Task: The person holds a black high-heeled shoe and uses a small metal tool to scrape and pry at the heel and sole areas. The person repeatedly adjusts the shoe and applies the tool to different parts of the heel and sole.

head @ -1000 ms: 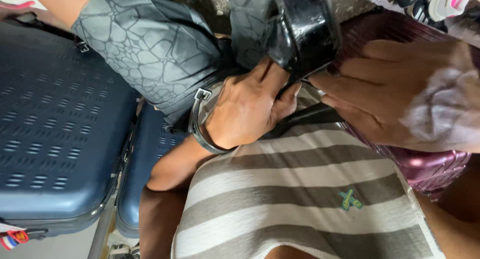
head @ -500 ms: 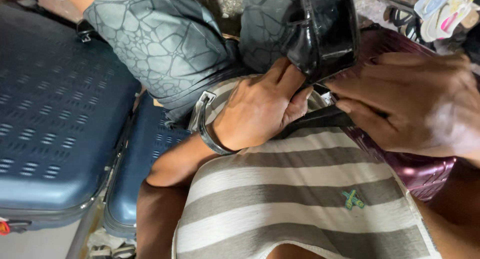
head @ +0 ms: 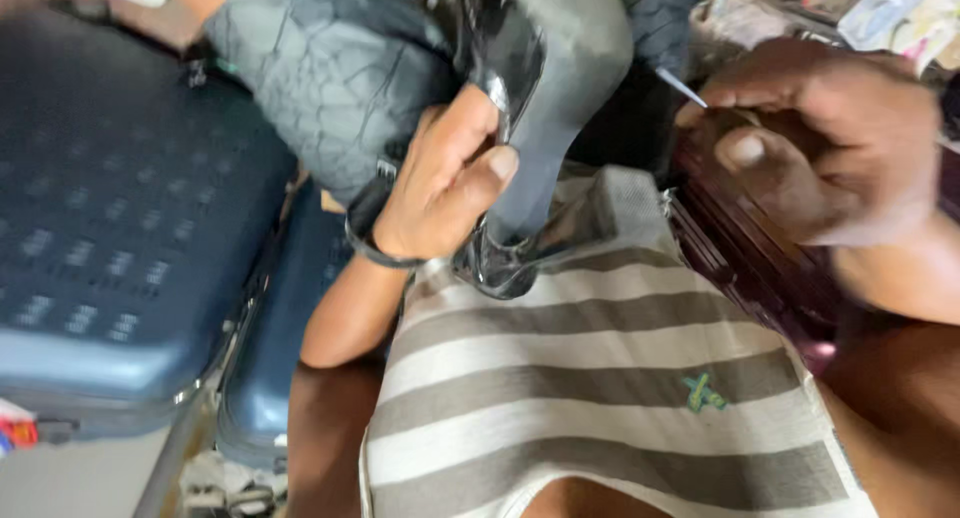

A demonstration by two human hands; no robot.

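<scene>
Head view, motion-blurred throughout. At the top right edge lies a heap of pale printed packets point(head: 900, 18), white with pink and green patches, shapes unclear. At the lower left corner a small red and white label point(head: 15, 430) sits below the edge of the large blue suitcase point(head: 110, 238), a hard shell moulded with rows of small raised dashes; a second, darker blue suitcase point(head: 265, 378) stands just beside it. The left hand point(head: 440, 183) grips a glossy black shoe point(head: 540, 108), fingers curled round its edge and thumb pressed flat on the grey sole, which faces the camera; the shoe is held tilted above the lap, its lower end touching the grey and white striped shirt point(head: 600, 378). A dark band point(head: 368, 240) circles the left wrist. The right hand point(head: 830, 148) is pinched shut, thumb against fingers, on a thin metal needle point(head: 684, 88) whose tip points toward the shoe, just beside it; contact cannot be told. Behind the shoe is grey fabric with a cracked web pattern point(head: 320, 68). Under the right hand lies a shiny dark maroon case point(head: 740, 248). The shirt bears a small green embroidered mark point(head: 705, 393).
</scene>
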